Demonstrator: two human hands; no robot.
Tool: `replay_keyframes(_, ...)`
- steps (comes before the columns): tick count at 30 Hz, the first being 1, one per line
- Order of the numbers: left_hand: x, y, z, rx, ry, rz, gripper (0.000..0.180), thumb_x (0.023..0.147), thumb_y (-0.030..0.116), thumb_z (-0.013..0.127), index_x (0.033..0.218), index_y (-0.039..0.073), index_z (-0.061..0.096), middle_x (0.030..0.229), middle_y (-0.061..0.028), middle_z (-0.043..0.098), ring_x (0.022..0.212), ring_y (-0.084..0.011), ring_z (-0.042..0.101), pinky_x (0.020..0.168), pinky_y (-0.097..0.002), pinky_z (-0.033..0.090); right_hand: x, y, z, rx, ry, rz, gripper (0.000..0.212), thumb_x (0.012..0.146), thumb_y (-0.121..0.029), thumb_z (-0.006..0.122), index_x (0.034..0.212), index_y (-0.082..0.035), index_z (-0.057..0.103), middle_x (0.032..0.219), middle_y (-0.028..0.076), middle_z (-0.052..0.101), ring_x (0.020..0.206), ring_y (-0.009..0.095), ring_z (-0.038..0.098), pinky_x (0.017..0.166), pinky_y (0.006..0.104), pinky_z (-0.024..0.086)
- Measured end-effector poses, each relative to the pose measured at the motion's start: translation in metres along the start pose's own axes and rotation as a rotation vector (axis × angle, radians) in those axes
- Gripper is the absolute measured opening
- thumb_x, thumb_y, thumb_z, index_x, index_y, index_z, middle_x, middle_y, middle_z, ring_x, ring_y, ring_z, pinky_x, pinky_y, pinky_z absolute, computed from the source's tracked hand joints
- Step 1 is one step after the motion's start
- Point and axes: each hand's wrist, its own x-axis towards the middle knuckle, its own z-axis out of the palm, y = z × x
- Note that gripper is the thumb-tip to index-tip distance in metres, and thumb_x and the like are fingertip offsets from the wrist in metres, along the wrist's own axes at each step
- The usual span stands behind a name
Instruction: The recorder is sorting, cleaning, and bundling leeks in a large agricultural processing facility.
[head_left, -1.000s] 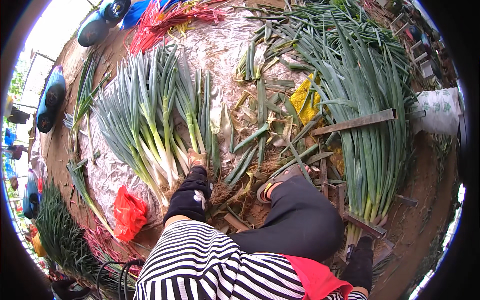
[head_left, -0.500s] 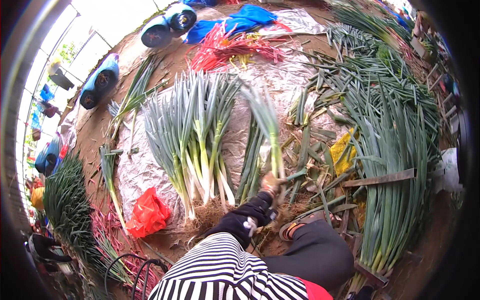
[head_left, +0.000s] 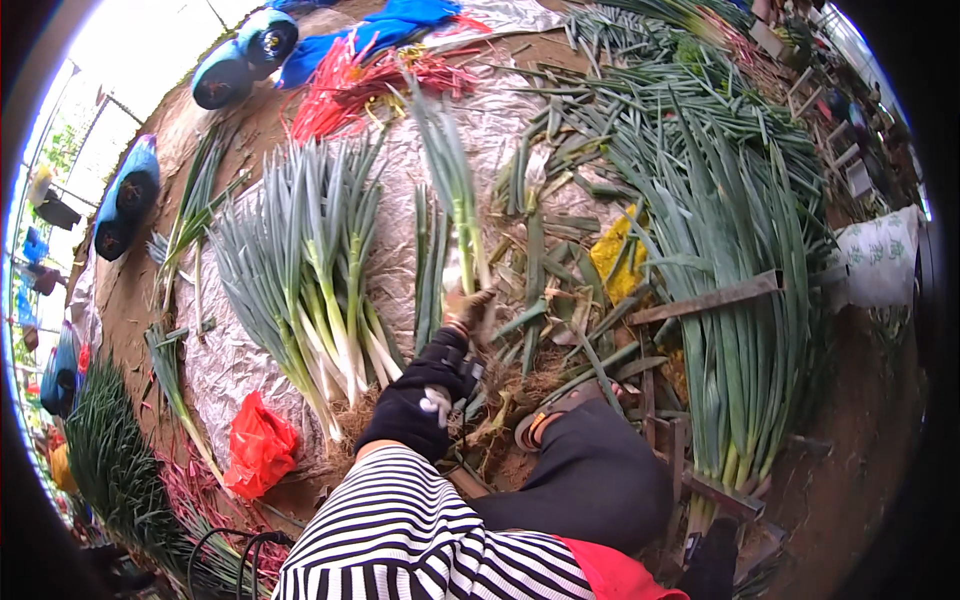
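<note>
My left hand [head_left: 470,308], in a black sleeve cover below a striped sleeve, reaches out over the middle of the ground. Its fingers are closed around the pale lower stems of a small bunch of green onions [head_left: 452,180], whose leaves point away from me. Left of this hand, a larger bunch of green onions [head_left: 322,270] lies on the silvery sheet [head_left: 230,345], white stems and roots toward me. Loose leaves and trimmings [head_left: 540,260] lie just right of the hand. My right hand does not show.
A tall stack of green onions [head_left: 735,330] rests by a metal bar [head_left: 705,298] at right. A red plastic bag [head_left: 260,445] lies at left. Red ties [head_left: 365,85] and blue cloth [head_left: 360,42] lie at the far side. My bent leg [head_left: 585,470] is near right.
My left hand has moved farther from me with the small bunch. The whole view has swung, so the surroundings sit more to the left.
</note>
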Motion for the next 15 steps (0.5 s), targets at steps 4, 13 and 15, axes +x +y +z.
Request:
replay_keyframes(4, 0.002, -0.019, -0.050, -0.289, 0.088, -0.290, 0.056, 0.090, 0.032, 0.067, 0.137, 0.017, 0.042, 0.113, -0.0082, 0.059, 0.088, -0.0232, 0.061, 0.072, -0.0381, 0.052, 0.013, -0.062, -0.014, 0.006, -0.097, 0.514, 0.050, 0.098, -0.041, 0.047, 0.135, -0.007, 0.048, 0.126, 0.020, 0.056, 0.111, 0.037, 0.055, 0.095, 0.0456, 0.041)
replay_keyframes(13, -0.067, -0.086, -0.135, -0.067, 0.294, -0.422, 0.025, 0.092, 0.025, 0.059, 0.111, 0.010, 0.061, 0.084, -0.0046, 0.064, 0.064, -0.0195, 0.060, 0.060, -0.0327, 0.051, 0.017, -0.047, -0.015, -0.113, -0.148, 0.357, 0.055, 0.099, -0.046, 0.043, 0.140, -0.010, 0.042, 0.131, 0.020, 0.054, 0.115, 0.037, 0.054, 0.095, 0.0458, 0.041)
replay_keyframes(15, -0.079, -0.096, -0.125, 0.061, 0.192, -0.335, 0.020, 0.092, 0.023, 0.059, 0.105, 0.009, 0.065, 0.078, -0.0057, 0.066, 0.064, -0.0192, 0.062, 0.060, -0.0314, 0.051, -0.003, -0.002, -0.013, -0.284, -0.077, 0.132, 0.054, 0.099, -0.050, 0.041, 0.139, -0.014, 0.044, 0.129, 0.021, 0.056, 0.112, 0.040, 0.056, 0.092, 0.0471, 0.044)
